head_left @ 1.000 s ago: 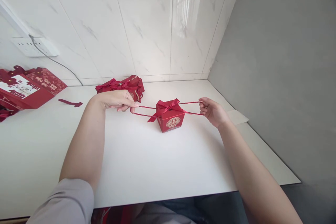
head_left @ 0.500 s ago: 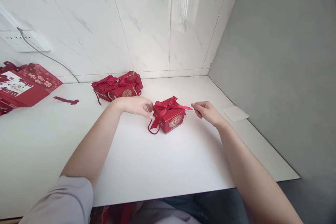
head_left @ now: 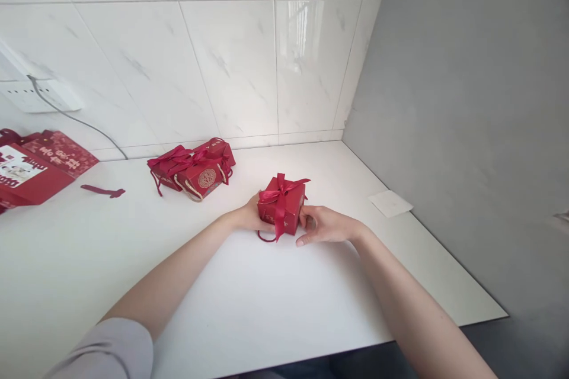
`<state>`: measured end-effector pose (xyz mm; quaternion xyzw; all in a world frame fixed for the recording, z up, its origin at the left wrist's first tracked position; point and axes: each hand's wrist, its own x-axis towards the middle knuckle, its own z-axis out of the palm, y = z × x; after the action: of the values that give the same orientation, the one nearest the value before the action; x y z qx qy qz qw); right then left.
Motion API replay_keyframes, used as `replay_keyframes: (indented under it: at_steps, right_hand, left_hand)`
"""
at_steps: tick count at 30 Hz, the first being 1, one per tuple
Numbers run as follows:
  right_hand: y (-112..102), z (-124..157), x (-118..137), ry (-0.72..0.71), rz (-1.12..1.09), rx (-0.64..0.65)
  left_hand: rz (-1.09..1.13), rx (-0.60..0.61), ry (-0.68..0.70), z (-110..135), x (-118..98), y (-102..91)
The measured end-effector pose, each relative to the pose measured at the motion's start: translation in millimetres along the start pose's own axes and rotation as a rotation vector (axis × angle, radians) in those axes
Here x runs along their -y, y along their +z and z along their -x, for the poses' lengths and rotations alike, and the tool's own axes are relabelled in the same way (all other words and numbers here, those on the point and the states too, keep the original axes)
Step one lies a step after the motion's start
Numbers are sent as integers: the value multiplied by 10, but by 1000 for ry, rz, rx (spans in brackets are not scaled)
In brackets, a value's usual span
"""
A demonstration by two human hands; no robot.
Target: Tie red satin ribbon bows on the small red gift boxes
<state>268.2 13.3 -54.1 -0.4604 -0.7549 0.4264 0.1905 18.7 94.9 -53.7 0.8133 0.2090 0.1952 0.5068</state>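
Red box (head_left: pixel 290 204), nearer the desk's (head_left: pixel 249 302) back edge than its front | your left hand (head_left: pixel 249 214) clasps it, right hand (head_left: pixel 328 225) touches its side, thumb off | likely positioning it; next calls for light two-sided grip

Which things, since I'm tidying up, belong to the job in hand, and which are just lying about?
In the job:
red box with bow, left hand and right hand at its sides
probably the similar boxes near the wall

Seemingly just lying about:
dark red strip
white paper
grey cable
perhaps the printed red packaging
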Motion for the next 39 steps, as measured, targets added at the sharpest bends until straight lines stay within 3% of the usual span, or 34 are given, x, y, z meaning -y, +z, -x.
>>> replay_keyframes:
  at_steps: [4, 7, 12, 17, 27, 32, 35, 39]
  right_hand:
    - [43, -26, -35, -53, 138, -257]
    - [103, -66, -51, -62, 17, -394]
    - [163, -138, -73, -37, -421, -437]
    - [159, -184, -102, 8, -521, -492]
    - [222, -170, 24, 66, -379, -669]
    - [252, -151, 86, -49, -287, -648]
    - [311, -159, 101, -77, -213, -678]
    - [370, -175, 102, -104, 47, -853]
  left_hand:
    - [48, -94, 31, -9, 136, 48]
    - [155, -219, 6, -13, 191, 22]
    - [319, -267, 55, -31, 121, 87]
    - [252, -259, 58, -67, 93, 144]
    - [291, -258, 24, -35, 187, 119]
    - [607, -328, -174, -90, 185, 121]
    - [790, -282, -287, -114, 144, 137]
    - [893, -144, -327, -110, 91, 187]
